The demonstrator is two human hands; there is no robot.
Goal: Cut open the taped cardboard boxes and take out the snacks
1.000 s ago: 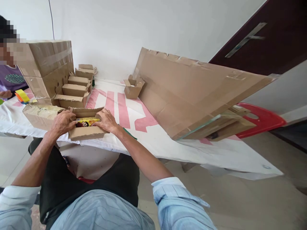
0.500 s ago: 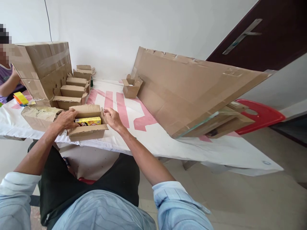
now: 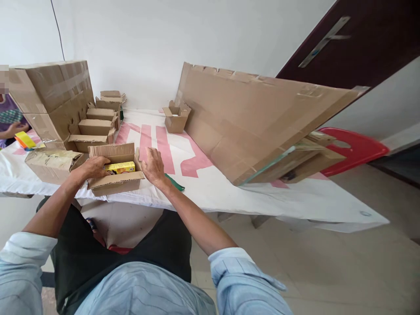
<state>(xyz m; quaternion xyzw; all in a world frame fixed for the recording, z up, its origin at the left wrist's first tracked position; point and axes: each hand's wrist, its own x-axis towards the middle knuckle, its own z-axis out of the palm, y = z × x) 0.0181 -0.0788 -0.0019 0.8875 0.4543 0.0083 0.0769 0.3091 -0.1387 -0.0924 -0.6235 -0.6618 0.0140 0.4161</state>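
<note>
"Where is the yellow printed box (image 3: 121, 167)?"

"Lying inside the open carton (image 3: 115, 185), which has its long flaps spread."

"And the hands?"

"Apart. The left hand (image 3: 96, 167) is over the open carton's left end, fingertips at the yellow printed box; I can't tell whether they grip it. The right hand (image 3: 152, 167) is just beside the right end, loosely open, holding nothing visible."

"What else surrounds the open carton?"

"A closed carton (image 3: 49, 165) to its left, stacked taped boxes (image 3: 55, 94) behind that, and a large cardboard panel (image 3: 249, 118) well to its right."
</note>
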